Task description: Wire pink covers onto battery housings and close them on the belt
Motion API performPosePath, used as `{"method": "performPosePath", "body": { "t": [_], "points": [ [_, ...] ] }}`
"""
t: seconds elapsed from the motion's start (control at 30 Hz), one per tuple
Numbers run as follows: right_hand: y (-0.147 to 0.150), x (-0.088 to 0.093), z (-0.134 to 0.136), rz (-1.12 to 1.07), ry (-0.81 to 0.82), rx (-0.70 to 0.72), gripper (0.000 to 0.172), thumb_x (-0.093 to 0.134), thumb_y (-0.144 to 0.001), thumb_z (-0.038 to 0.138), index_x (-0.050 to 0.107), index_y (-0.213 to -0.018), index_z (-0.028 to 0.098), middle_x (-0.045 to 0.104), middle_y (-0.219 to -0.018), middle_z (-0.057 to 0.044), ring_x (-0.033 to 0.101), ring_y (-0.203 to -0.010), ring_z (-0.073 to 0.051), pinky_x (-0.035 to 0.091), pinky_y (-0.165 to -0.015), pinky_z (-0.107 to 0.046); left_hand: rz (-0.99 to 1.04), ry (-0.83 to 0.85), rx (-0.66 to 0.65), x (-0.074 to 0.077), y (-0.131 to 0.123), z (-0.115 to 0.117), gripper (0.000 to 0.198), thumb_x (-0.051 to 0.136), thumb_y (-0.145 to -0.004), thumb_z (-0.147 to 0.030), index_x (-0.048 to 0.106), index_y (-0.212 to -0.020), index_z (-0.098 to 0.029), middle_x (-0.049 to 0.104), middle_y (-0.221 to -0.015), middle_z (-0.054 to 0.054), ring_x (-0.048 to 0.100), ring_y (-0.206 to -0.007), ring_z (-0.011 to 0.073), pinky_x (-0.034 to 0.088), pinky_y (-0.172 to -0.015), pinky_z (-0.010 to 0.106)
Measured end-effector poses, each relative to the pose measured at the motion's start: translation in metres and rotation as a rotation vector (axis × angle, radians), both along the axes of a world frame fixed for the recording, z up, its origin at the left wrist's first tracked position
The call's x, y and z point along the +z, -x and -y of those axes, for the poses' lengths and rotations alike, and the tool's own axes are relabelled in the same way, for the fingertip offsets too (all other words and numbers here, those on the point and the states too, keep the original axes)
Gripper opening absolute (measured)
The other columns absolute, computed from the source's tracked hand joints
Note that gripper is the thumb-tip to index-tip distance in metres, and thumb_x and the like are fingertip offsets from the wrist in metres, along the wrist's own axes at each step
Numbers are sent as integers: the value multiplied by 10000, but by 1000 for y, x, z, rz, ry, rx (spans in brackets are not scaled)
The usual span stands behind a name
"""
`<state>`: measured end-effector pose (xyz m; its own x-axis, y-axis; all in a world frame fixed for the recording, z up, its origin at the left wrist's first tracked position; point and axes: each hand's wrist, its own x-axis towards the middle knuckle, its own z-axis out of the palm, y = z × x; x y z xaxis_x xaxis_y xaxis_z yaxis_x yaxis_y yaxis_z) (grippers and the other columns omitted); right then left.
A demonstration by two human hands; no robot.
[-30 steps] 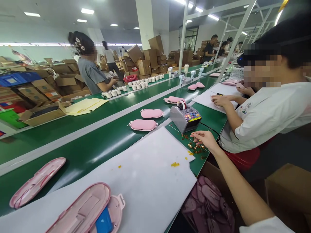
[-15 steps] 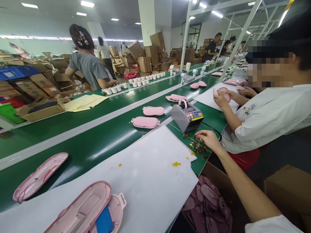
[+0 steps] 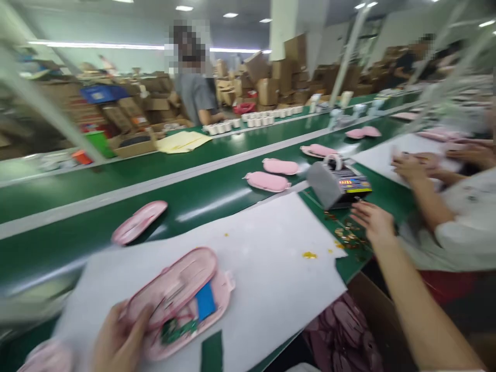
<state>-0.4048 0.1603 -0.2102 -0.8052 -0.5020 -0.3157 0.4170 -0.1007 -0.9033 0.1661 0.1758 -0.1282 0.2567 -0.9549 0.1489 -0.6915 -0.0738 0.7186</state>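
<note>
1. The pink oval plastic shell point(image 3: 182, 294), opened to show a blue cell and a green circuit board, lies on the white foam sheet point(image 3: 263, 258) near the bottom edge of the head view.
2. The left hand point(image 3: 120, 341) rests on the shell's near-left end, fingers curled over its edge and holding it.
3. The right hand point(image 3: 374, 222) reaches far right, fingers loosely spread over small amber tape pieces point(image 3: 349, 237) on the green belt point(image 3: 194, 206); whether it pinches one cannot be told.
4. A grey tape dispenser point(image 3: 337, 183) stands just beyond that hand.
5. The picture is blurred.
</note>
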Motion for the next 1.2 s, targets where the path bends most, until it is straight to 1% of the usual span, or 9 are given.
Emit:
{"method": "performPosePath", "body": {
  "t": [0.17,0.27,0.37,0.47,0.53,0.63,0.83,1.07,1.2],
  "points": [
    [15,-18,-20,4,-90,41,73,645,-633,188,617,-629,255,626,-874,-85,610,-712,-143,562,-851,-368,-209,-46,-74,-11,-6,-9,500,608,-768,-620,504,-982,-180,593,-696,-9,558,-599,143,448,-534,224],
    [-9,-10,-34,-97,-32,100,63,662,-583,252,622,-610,292,582,-850,-119,591,-712,-152,549,-807,-384,-316,-39,-99,-15,-4,-15,428,609,-808,-553,487,-990,-185,591,-731,-14,547,-613,128,436,-547,214],
    [-85,27,-41,-349,84,339,85,705,-652,351,664,-707,301,567,-836,-130,586,-729,-181,546,-678,-377,-379,-50,-134,-15,-1,-20,379,599,-830,-514,492,-995,-191,583,-735,-26,538,-615,124,432,-559,215],
    [-196,79,-27,-711,267,746,157,715,-763,403,676,-822,263,604,-841,-87,585,-707,-190,537,-646,-356,-376,-36,-169,-14,1,-23,340,578,-852,-469,535,-1029,-181,620,-819,-5,571,-709,142,456,-647,233],
    [-270,107,-10,-928,435,1166,197,627,-877,413,642,-854,218,607,-882,-68,597,-811,-197,538,-723,-346,-389,-16,-209,-14,1,-24,327,563,-866,-433,567,-1063,-172,651,-948,27,602,-852,170,474,-770,261],
    [-350,123,17,-1386,578,1483,176,525,-966,322,600,-882,187,584,-1056,-65,563,-982,-189,495,-865,-356,-412,5,-236,-17,-1,-24,320,551,-872,-393,591,-1091,-163,664,-1031,52,610,-944,197,474,-850,294],
    [-395,115,39,-1975,618,1449,133,537,-956,231,552,-851,151,553,-1174,-96,526,-1064,-235,459,-900,-430,-451,53,-199,-26,-1,-23,298,537,-864,-317,602,-1103,-152,671,-1052,60,612,-951,200,467,-852,301],
    [-405,118,44,-2129,623,1507,152,488,-969,201,584,-863,149,557,-1181,-94,532,-1030,-222,477,-864,-389,-441,72,-250,-24,1,-27,280,501,-881,-262,604,-1126,-175,664,-1026,18,603,-918,170,443,-809,268],
    [-409,112,47,-2181,653,1416,128,533,-952,207,585,-856,140,572,-1134,-86,521,-1022,-219,461,-852,-360,-452,58,-239,-23,1,-28,246,506,-873,-246,602,-1086,-169,657,-992,7,594,-901,157,437,-796,256]
  ]
}}
